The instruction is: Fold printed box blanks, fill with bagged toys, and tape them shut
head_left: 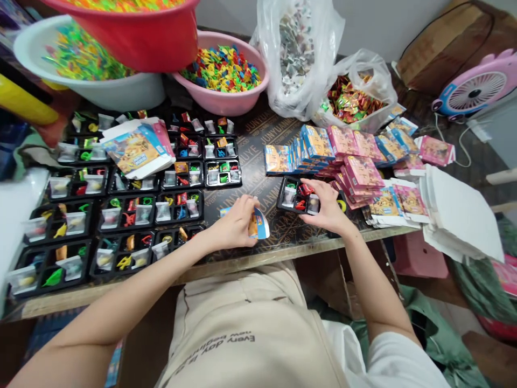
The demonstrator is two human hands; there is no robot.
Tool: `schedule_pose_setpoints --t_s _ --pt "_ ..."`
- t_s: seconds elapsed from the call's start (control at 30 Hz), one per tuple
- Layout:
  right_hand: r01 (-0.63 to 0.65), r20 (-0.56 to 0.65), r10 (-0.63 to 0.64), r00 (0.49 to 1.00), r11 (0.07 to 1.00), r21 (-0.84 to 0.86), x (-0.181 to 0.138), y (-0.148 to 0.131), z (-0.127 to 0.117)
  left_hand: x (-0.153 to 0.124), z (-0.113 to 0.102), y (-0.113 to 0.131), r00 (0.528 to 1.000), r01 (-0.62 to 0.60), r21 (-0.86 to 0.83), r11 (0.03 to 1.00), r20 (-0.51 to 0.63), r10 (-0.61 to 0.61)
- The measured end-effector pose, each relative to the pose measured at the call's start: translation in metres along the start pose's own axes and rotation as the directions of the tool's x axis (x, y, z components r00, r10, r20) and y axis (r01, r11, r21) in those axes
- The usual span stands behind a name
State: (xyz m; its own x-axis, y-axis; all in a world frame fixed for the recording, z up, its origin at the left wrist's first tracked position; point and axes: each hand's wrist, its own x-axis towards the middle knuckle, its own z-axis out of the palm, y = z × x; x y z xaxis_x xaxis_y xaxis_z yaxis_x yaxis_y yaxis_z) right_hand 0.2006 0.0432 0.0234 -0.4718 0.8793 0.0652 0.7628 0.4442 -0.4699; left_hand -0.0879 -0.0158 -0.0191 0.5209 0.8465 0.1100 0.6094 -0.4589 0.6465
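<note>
Toy tray [294,195] pinched in my right hand [329,209], small carton [260,223] gripped in my left hand [233,225].
I see my right fingers closed on the black tray's near edge; it holds clear packets and red pieces and sits just right of my left hand. My left thumb and fingers curl shut around the blue-and-yellow carton. Stacked cartons [343,145] lie just beyond my right hand, rows of filled trays [121,215] spread left of my left hand, and a pink basin [226,106] stands well beyond both.
</note>
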Motion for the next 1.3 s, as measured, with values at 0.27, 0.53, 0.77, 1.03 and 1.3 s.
schedule_pose_setpoints --t_s 0.27,0.53,0.77,1.03,1.3 --pt "0.072 -0.003 -0.072 0.997 0.997 0.011 -0.037 -0.02 0.027 0.004 0.024 -0.001 0.986 -0.078 -0.143 0.987 -0.155 0.056" --pt "0.129 0.146 -0.127 0.981 0.992 -0.01 -0.046 -0.022 0.039 0.003 0.04 -0.001 1.0 -0.026 0.03 0.999 0.011 0.026" --pt "0.076 0.179 -0.112 0.978 0.978 0.195 -0.045 -0.011 0.05 0.007 0.043 0.006 0.995 -0.084 0.135 0.987 0.06 0.076" --pt "-0.242 -0.209 0.551 0.808 0.634 0.734 -0.045 -0.01 0.097 0.013 0.048 0.02 0.997 0.068 0.23 0.971 -0.046 -0.059" --pt "-0.186 -0.034 0.389 0.921 0.514 0.838 -0.042 -0.027 0.101 0.022 0.051 0.032 0.994 0.097 0.189 0.977 -0.074 -0.085"
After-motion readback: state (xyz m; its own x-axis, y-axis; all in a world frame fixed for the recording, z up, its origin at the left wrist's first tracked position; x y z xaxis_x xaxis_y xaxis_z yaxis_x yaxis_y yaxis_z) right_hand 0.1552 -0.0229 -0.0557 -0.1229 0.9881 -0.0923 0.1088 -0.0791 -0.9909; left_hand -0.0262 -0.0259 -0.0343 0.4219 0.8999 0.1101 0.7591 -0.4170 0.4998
